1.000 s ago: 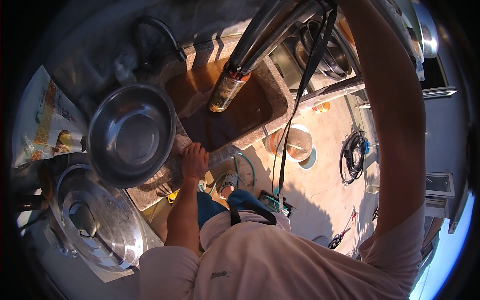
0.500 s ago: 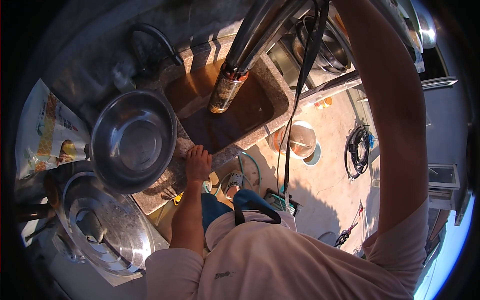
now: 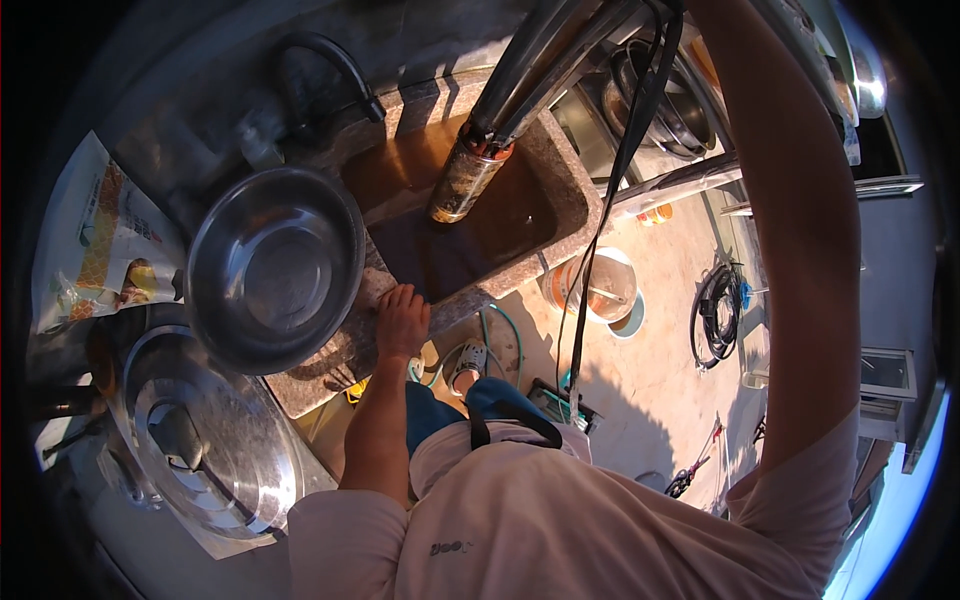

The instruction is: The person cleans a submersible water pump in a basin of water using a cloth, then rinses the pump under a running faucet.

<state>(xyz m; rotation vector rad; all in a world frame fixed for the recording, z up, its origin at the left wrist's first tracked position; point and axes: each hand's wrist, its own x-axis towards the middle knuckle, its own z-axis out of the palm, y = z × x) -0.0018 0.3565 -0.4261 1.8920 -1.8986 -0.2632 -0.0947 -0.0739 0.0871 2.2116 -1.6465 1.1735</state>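
Observation:
My left hand (image 3: 403, 318) rests on the near rim of a speckled stone sink (image 3: 470, 305), its fingers laid over the edge. Murky brown water stands in the basin. Over it hangs a long metal cylinder (image 3: 470, 180), tilted, with a rusty, stained lower end; it looks like a submersible pump. Whether its tip touches the water I cannot tell. Dark cables (image 3: 600, 210) run down beside it. My right arm (image 3: 800, 240) reaches up past the top edge, so my right hand is hidden. Left of my left hand sits a wide steel basin (image 3: 280, 270).
A dark curved faucet (image 3: 345, 65) stands behind the sink. Leftward are a large metal lid (image 3: 220, 440) and a printed bag (image 3: 110, 250). Pans (image 3: 655, 95) stack at the upper right. A bucket (image 3: 605, 285), coiled black hose (image 3: 718, 315) and green hose (image 3: 515, 335) are on the floor.
The whole view has shifted slightly, the sink side moving a little rightward. My left hand and the metal cylinder keep nearly the same places relative to the sink.

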